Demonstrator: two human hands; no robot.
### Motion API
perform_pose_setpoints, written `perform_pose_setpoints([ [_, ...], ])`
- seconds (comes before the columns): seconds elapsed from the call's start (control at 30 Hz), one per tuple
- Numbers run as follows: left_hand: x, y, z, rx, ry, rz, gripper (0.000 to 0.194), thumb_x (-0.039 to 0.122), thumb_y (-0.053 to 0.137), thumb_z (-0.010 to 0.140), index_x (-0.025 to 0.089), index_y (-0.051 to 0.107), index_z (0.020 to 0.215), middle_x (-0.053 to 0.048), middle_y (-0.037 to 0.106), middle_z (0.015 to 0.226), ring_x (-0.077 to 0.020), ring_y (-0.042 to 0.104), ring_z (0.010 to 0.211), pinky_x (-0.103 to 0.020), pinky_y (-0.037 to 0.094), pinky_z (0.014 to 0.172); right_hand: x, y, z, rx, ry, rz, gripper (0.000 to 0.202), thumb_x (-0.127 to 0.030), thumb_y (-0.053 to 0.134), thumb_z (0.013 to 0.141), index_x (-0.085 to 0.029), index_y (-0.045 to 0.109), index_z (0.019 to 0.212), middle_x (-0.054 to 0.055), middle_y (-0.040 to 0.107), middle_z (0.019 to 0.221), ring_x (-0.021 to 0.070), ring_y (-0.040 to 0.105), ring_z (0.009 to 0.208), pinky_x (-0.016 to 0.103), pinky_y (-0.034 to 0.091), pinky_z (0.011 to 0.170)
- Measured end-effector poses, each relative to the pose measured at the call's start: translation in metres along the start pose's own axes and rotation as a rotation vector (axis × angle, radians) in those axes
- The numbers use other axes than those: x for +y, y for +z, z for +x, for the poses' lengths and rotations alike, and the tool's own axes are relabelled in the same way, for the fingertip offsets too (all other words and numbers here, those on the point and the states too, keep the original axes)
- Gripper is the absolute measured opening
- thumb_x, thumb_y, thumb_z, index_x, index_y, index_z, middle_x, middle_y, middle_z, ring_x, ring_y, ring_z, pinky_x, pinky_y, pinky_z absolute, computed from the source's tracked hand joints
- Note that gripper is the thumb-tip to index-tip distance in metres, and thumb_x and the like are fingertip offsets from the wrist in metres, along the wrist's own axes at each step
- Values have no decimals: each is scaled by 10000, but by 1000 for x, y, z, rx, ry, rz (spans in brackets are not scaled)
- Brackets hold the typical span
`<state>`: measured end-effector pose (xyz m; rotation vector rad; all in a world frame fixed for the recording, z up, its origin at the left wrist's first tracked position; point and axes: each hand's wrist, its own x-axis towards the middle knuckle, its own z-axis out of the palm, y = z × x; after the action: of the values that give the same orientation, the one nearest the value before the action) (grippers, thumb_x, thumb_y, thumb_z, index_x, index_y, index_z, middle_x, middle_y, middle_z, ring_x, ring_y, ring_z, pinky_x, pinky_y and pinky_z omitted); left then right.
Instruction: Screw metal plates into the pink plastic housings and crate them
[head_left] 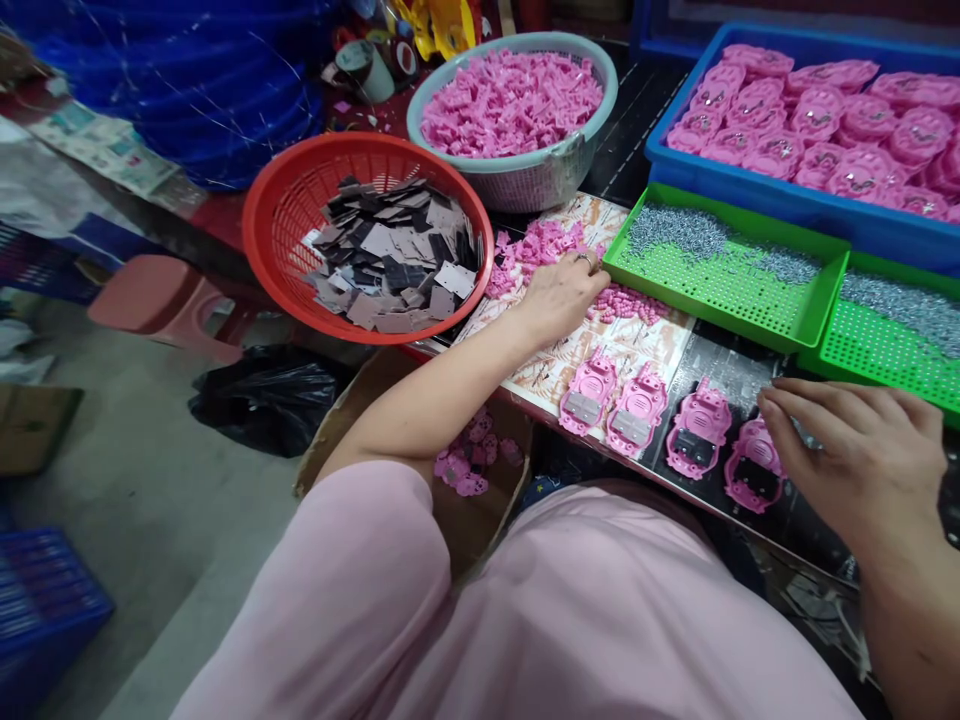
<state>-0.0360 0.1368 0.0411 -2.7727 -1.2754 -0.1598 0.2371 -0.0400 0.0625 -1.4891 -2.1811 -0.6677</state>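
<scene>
My left hand (564,296), with a ring on one finger, rests over a pile of small pink plastic parts (544,245) beside the green tray's corner. Its fingers are curled down, and whatever is between them is hidden. In a row along the table's front edge lie several pink toy housings (639,408), two with grey plates and two with black plates. My right hand (862,450) hovers at the right end of that row, next to the last housing (754,466), its fingers stretched out. Something silvery shows partly beneath it.
Two green trays (720,325) hold small metal screws. Behind them a blue crate (757,205) carries stacked pink housings. A red basket (259,215) of grey and black plates and a grey basin (517,185) of pink pieces stand left. Below are a cardboard box (405,400) and pink stool (154,290).
</scene>
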Motion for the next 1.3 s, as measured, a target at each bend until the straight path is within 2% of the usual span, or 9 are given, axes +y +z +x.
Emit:
perform_pose_setpoints([
  [0.17, -6, 6, 1, 49, -15, -53, 230, 169, 472, 939, 128, 683, 1021, -132, 638, 1087, -236, 589, 1005, -303, 451, 691, -2, 0, -2, -120, 48, 31, 116, -255, 677, 831, -251, 651, 943, 2, 735, 955, 217, 667, 845, 384, 419, 822],
  [0.33, -8, 5, -9, 184, -56, -185, 211, 256, 519, 951, 144, 678, 1033, -70, 706, 1001, -173, 647, 886, -289, 479, 752, -5, 3, 3, -99, 46, 85, 116, -243, 693, 820, -240, 667, 933, -2, 732, 952, 212, 664, 835, 386, 429, 819],
  [0.5, 36, -10, -34, 407, 340, -107, 254, 231, 444, 983, 142, 668, 901, -20, 663, 662, -121, 600, 613, -236, 437, 570, -30, 9, 27, -116, 113, 388, 294, -281, 634, 871, -177, 630, 1147, 73, 710, 1065, 185, 689, 857, 293, 522, 701],
  [0.6, 66, -22, -47, 486, 573, -58, 217, 205, 463, 972, 140, 652, 888, -32, 687, 735, -138, 628, 678, -255, 463, 602, -42, 8, 36, -202, 166, 601, 210, -299, 616, 885, -183, 669, 1052, 20, 737, 884, 121, 683, 662, 213, 515, 548],
  [0.73, 85, -24, -55, 445, 603, -170, 237, 169, 426, 981, 144, 606, 1132, -67, 716, 1053, -132, 665, 860, -264, 521, 725, -31, -2, 23, -273, 257, 727, 137, -325, 638, 868, -233, 711, 938, -22, 739, 832, 118, 680, 620, 213, 540, 557],
  [0.8, 93, -20, -56, 428, 570, -272, 302, 151, 432, 974, 133, 540, 1256, -77, 677, 1191, -132, 655, 975, -272, 529, 807, -17, -9, 6, -201, 405, 609, 165, -332, 662, 848, -259, 715, 986, -18, 741, 890, 143, 700, 702, 240, 553, 611],
  [0.9, 109, -12, -59, 395, 623, -342, 254, 151, 459, 964, 116, 599, 1174, -76, 686, 1180, -151, 646, 1035, -287, 519, 856, 3, -18, -26, -66, 563, 318, 198, -305, 675, 840, -260, 712, 1029, -7, 739, 954, 158, 706, 765, 259, 552, 668],
  [1.07, 145, -3, -62, 307, 749, -266, 273, 171, 433, 976, 143, 632, 1161, -92, 617, 1305, -192, 581, 1191, -357, 461, 968, 11, -9, -63, -147, 315, 232, 180, -229, 642, 863, -187, 680, 1034, 20, 732, 1000, 166, 710, 866, 266, 555, 775],
  [1.3, 170, 4, -57, 258, 729, -215, 311, 156, 399, 979, 112, 628, 1186, -96, 649, 1252, -203, 598, 1157, -375, 444, 980, 8, 16, -59, -109, 141, 143, 152, -186, 637, 864, -191, 671, 1012, -9, 732, 1000, 152, 679, 981, 275, 483, 835],
])
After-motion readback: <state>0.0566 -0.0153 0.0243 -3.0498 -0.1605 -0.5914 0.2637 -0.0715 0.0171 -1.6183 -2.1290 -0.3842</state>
